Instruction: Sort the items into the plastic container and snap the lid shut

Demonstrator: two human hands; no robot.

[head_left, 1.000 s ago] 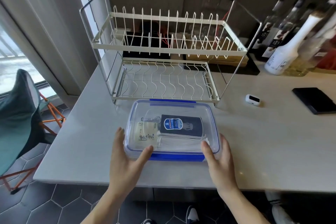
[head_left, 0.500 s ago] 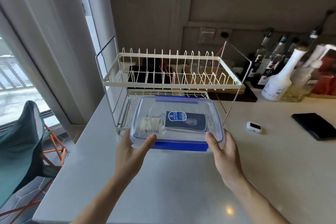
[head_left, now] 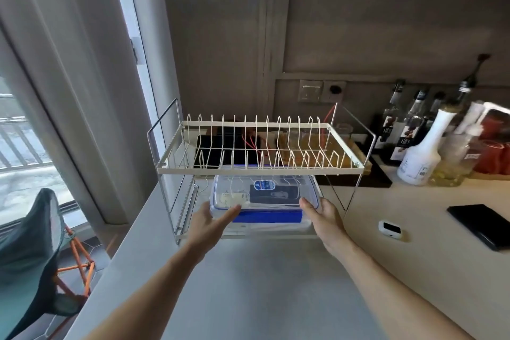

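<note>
A clear plastic container (head_left: 278, 203) with a blue-trimmed lid and blue front clasp sits in the lower tier of a white wire dish rack (head_left: 259, 170). Through the lid I see a dark packet with a blue label (head_left: 271, 192) and a pale sachet (head_left: 230, 197). My left hand (head_left: 209, 222) grips the container's near left corner, thumb on the lid. At the near right corner, my right hand (head_left: 324, 219) holds it the same way. The rack's upper tier hides the container's far edge.
A grey-white counter (head_left: 262, 284) stretches toward me. To the right lie a small white device (head_left: 389, 228) and a black phone (head_left: 481, 225). Several bottles (head_left: 422, 157) stand at the back right. A green folding chair (head_left: 30, 254) stands left, beside the window.
Both hands lifted the closed container off the counter and carried it away from me into the rack's lower tier. The camera tilted up.
</note>
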